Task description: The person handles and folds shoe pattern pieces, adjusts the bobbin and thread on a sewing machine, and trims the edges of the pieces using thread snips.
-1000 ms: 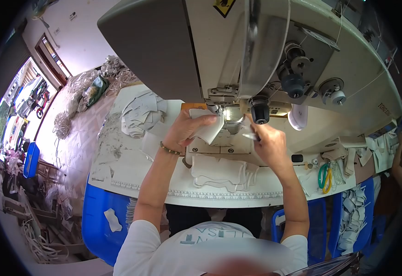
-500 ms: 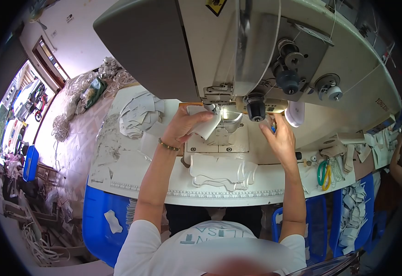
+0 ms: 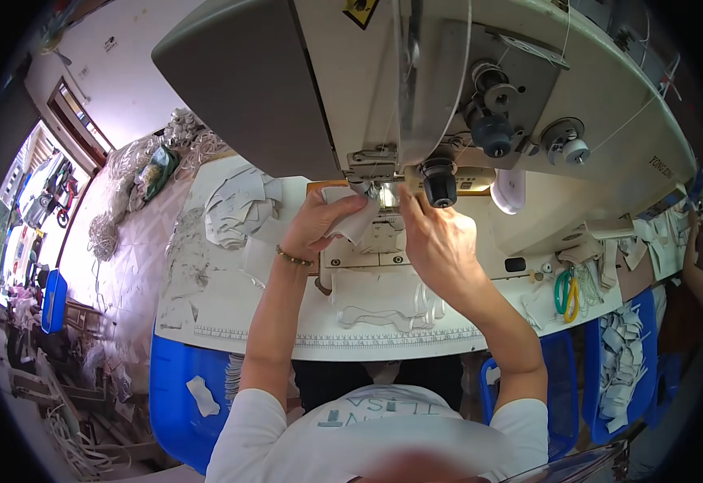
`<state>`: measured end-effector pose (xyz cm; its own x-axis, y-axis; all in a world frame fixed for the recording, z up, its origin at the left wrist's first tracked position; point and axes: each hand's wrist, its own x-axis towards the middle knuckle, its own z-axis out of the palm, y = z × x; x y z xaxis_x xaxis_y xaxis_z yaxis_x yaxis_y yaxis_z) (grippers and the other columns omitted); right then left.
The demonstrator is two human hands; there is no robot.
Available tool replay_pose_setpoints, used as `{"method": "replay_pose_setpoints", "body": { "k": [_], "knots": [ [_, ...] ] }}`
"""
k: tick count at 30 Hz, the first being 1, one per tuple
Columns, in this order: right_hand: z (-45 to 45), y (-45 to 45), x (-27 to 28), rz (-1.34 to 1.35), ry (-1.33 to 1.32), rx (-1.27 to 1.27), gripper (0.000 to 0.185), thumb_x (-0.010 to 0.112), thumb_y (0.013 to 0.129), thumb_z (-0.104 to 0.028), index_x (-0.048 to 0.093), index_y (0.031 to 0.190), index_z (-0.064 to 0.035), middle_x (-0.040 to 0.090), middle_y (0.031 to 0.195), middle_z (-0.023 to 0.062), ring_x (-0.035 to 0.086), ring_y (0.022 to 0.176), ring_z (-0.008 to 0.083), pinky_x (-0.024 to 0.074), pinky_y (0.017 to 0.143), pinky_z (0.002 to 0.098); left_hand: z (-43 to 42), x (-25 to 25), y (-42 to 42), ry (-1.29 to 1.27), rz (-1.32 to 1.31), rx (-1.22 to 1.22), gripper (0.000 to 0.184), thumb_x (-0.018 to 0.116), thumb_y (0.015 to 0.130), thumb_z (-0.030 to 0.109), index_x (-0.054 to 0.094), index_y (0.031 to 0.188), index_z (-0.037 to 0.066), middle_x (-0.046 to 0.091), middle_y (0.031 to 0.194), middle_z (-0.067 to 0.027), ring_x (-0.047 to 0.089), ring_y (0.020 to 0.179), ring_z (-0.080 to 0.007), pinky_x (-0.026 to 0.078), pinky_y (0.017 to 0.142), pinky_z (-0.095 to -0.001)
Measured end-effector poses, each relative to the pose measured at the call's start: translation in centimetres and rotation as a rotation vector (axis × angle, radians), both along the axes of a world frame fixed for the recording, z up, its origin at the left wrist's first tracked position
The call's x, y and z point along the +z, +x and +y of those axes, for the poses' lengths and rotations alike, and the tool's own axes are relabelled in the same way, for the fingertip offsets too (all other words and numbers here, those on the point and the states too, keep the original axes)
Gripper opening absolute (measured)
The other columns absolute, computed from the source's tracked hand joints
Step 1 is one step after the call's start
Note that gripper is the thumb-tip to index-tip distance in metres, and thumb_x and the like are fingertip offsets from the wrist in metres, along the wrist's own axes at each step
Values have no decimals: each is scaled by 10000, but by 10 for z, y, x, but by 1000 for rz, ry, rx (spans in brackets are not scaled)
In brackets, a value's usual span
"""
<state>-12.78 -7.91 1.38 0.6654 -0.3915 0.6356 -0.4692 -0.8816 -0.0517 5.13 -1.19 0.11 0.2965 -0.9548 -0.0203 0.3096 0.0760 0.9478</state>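
Note:
My left hand (image 3: pixel 313 225) pinches a white fabric piece (image 3: pixel 357 224) between thumb and fingers, just left of the needle area of a large sewing machine (image 3: pixel 243 88). The piece curves downward from my thumb. My right hand (image 3: pixel 442 248) is up beside the lit needle area, under a dark tension knob (image 3: pixel 439 185). Its fingers are bent together and partly hidden; whatever they hold is too small to make out. Nearer to me, white curved-edge pieces (image 3: pixel 384 291) lie on the table below the needle plate.
Many white cut pieces (image 3: pixel 243 201) are heaped on the table's left. Green-handled (image 3: pixel 561 291) and yellow-handled scissors or snips lie at right. Blue bins (image 3: pixel 176 406) stand below the table edge on both sides. Another person's arm (image 3: pixel 696 270) shows at far right.
My right hand has moved left from beside the machine's arm to the needle area. My left hand stays at the needle with the fabric piece. The view has shifted slightly.

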Motion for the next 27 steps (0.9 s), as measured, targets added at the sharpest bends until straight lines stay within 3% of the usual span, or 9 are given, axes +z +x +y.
{"method": "replay_pose_setpoints", "body": {
  "k": [2, 5, 7, 11, 14, 17, 19, 23, 27],
  "knots": [
    [-19, 0, -6, 11, -7, -68, 116, 566, 659, -95, 550, 760, -39, 534, 721, 91, 557, 623, 218, 449, 495, 329, -2, -10, 9, 19, -11, -4, 204, 668, 736, 90, 608, 928, 59, 630, 773, -40, 597, 587, -96, 427, 376, -181],
    [-40, -23, -19, 7, 186, -350, 149, 541, 754, -65, 538, 893, -14, 570, 784, 168, 576, 675, 314, 456, 589, 416, -5, -28, 18, 51, 5, -3, 221, 696, 721, 117, 615, 920, 67, 633, 767, -32, 601, 588, -101, 416, 368, -198],
    [-47, -44, -41, -200, 339, -255, 270, 555, 798, -122, 506, 1041, -16, 557, 795, 169, 564, 686, 314, 444, 633, 411, -6, -34, 19, 61, 38, 0, 226, 707, 712, 128, 613, 909, 70, 632, 758, -30, 596, 571, -99, 403, 353, -195],
    [-15, -47, -51, -518, 735, -34, 279, 577, 823, -119, 499, 1078, -35, 501, 749, 17, 434, 626, 52, 369, 547, 205, -5, -32, 16, 17, 136, -58, 255, 730, 692, 142, 606, 904, 74, 631, 764, -29, 600, 596, -97, 409, 369, -189],
    [-5, -30, -61, -597, 464, 217, 235, 579, 717, 69, 574, 937, -13, 536, 645, 80, 529, 555, 146, 421, 463, 267, -5, -31, 16, 34, 99, -47, 265, 734, 688, 145, 605, 910, 80, 632, 770, -25, 604, 616, -96, 416, 381, -187],
    [1, -21, -46, -501, 308, 292, 574, 542, 621, 143, 505, 1169, -24, 568, 756, 98, 552, 577, 196, 442, 490, 287, -3, -23, 17, 46, 32, -46, 275, 734, 686, 147, 605, 921, 87, 632, 773, -19, 606, 620, -93, 420, 386, -185],
    [1, -3, -38, -636, 131, 205, 654, 546, 569, 142, 464, 1196, -24, 568, 815, 97, 559, 597, 214, 442, 494, 289, 0, -17, 15, 65, -7, -46, 282, 734, 684, 146, 605, 929, 90, 632, 773, -15, 605, 616, -89, 419, 385, -184],
    [-18, 5, -48, -480, 13, 44, 643, 570, 547, 123, 452, 1160, -34, 554, 846, 87, 575, 728, 232, 459, 539, 333, 1, -16, 16, 96, -29, -83, 288, 726, 695, 162, 605, 945, 85, 628, 761, -12, 597, 586, -77, 398, 368, -161],
    [-9, 3, -56, -563, 201, 128, 639, 562, 524, 102, 499, 1140, -56, 579, 779, 64, 580, 646, 220, 463, 533, 319, 0, -19, 15, 38, 25, -96, 260, 707, 715, 168, 607, 935, 72, 621, 744, -9, 577, 550, -63, 377, 354, -144]
  ]
}}
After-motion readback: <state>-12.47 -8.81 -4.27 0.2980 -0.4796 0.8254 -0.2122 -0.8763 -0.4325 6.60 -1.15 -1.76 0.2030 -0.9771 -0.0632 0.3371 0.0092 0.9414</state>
